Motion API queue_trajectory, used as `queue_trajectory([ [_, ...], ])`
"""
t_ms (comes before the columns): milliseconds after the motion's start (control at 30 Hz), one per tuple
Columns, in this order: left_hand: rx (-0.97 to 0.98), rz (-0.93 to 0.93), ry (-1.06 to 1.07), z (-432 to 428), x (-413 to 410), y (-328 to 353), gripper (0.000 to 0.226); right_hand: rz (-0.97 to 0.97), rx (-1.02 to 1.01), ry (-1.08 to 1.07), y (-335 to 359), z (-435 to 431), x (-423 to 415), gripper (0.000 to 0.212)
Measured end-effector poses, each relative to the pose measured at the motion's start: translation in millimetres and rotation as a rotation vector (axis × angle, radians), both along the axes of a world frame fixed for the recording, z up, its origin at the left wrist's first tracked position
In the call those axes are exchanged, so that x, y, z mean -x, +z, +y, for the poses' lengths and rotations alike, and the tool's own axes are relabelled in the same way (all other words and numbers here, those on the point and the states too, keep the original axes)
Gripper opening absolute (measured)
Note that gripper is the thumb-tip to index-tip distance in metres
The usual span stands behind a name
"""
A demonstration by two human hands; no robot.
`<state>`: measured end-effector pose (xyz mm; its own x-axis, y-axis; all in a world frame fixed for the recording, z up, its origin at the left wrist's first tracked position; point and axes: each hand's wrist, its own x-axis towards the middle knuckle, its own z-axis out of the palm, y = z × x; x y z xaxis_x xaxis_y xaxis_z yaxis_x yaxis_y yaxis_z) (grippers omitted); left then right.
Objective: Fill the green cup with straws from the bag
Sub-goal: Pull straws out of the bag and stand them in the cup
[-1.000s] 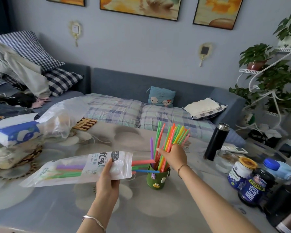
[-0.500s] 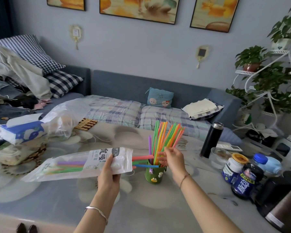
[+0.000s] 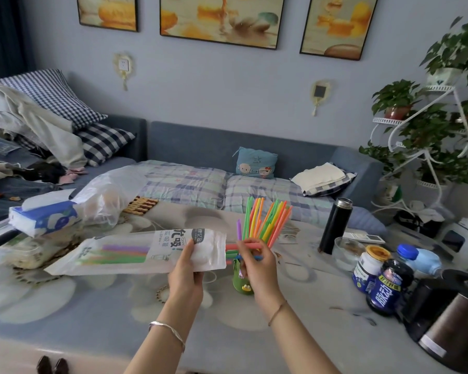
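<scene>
The green cup (image 3: 243,282) stands on the table (image 3: 92,306), bristling with upright straws (image 3: 265,221). Just above it, the right hand (image 3: 256,261) pinches a pink straw (image 3: 243,245) poking from the bag (image 3: 135,253), which the left hand (image 3: 185,268) grips.

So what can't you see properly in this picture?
All in the head view:
- Green cup: its top is hidden behind the right hand.
- Straws left in the bag: the white print covers them, so no counting.
- Kettle: cut off by the right edge.
- Jar label: too small to read.
- Left hand: its fingertips are behind the bag.
</scene>
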<state>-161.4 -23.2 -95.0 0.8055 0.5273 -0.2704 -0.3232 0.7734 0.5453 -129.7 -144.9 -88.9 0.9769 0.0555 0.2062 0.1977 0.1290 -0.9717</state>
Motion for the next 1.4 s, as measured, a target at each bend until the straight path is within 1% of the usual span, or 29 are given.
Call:
queue_trajectory([
  [100, 0.029, 0.023, 0.007, 5, 2, 1, 0.038, 0.087, -0.118, 0.022, 7, -13, -3, 0.015],
  [167, 0.063, 0.030, 0.024, 10, 1, 1, 0.037, 0.126, -0.231, -0.021, 9, -23, -8, 0.020],
  [233, 0.072, 0.039, 0.022, 11, 0, 0, 0.035, 0.133, -0.319, -0.072, 10, -29, -11, 0.021],
  [300, 0.064, 0.047, 0.002, 7, -1, 0, 0.032, 0.154, -0.299, -0.041, 11, -27, -10, 0.017],
  [400, 0.037, 0.076, -0.043, -3, -5, -2, 0.016, 0.237, -0.135, 0.073, 6, -11, -6, 0.023],
  [433, 0.027, 0.095, -0.060, -6, -6, -2, 0.010, 0.252, -0.106, 0.085, 5, -6, -5, 0.026],
  [500, 0.018, 0.109, -0.072, -9, -8, -4, 0.007, 0.229, -0.096, 0.063, 6, -2, -4, 0.023],
  [533, 0.017, 0.103, -0.073, -9, -9, -5, 0.008, 0.194, -0.083, 0.039, 7, -4, -5, 0.023],
  [600, 0.033, 0.088, -0.057, -5, -9, -7, 0.014, 0.122, -0.067, -0.027, 14, -13, -11, 0.028],
  [733, 0.118, 0.091, 0.002, 10, -15, -19, 0.048, 0.043, -0.163, -0.169, 33, -40, -27, 0.031],
  [867, 0.196, 0.108, 0.017, 15, -23, -26, 0.053, -0.037, -0.178, -0.279, 59, -63, -44, 0.035],
  [1067, 0.182, 0.124, 0.004, 13, -35, -31, 0.051, -0.167, -0.083, -0.370, 86, -83, -71, 0.038],
  [1200, 0.168, 0.139, 0.008, 16, -39, -39, 0.054, -0.321, 0.132, -0.448, 84, -87, -82, 0.038],
  [1300, 0.151, 0.136, -0.001, 19, -41, -44, 0.054, -0.418, 0.276, -0.398, 71, -82, -89, 0.038],
  [1400, 0.131, 0.131, -0.008, 23, -45, -50, 0.056, -0.457, 0.471, -0.317, 50, -72, -99, 0.040],
])
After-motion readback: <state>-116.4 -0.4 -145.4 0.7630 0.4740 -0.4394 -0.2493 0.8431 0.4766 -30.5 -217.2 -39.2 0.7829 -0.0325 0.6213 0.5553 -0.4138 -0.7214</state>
